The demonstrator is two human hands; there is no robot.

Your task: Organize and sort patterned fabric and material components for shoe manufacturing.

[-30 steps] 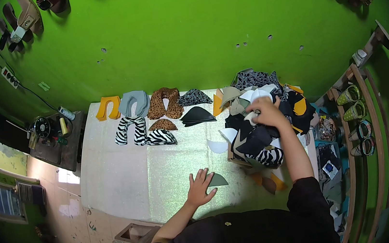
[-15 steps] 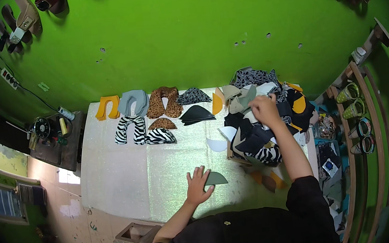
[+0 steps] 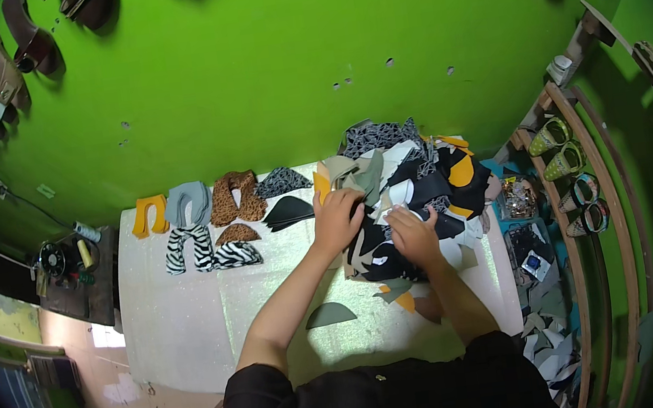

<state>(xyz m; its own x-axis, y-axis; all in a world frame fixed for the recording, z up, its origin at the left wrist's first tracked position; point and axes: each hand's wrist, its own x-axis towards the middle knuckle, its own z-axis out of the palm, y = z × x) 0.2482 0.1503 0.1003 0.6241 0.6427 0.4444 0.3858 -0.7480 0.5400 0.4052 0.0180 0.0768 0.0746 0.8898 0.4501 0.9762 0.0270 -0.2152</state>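
Observation:
A heaped pile of cut material pieces in black, white, grey, yellow, beige and patterned prints lies at the right of the table. At its left side is my left hand, fingers bent but apart, touching the pieces beside a yellow one. My right hand rests palm down on the front of the heap, fingers apart near a white piece. Neither hand visibly grips a piece, though the fingertips partly blend into the heap. A green half-round piece lies alone on the table, nearer to me.
Sorted stacks stand along the table's far left: yellow arches, grey arches, leopard-print arches, zebra-print arches and black half-rounds. A wooden rack with sandals is at the right. A dark side table stands left.
My left hand has left the green half-round piece and moved up to the pile. My right hand has come lower and nearer on the heap. The view has shifted right.

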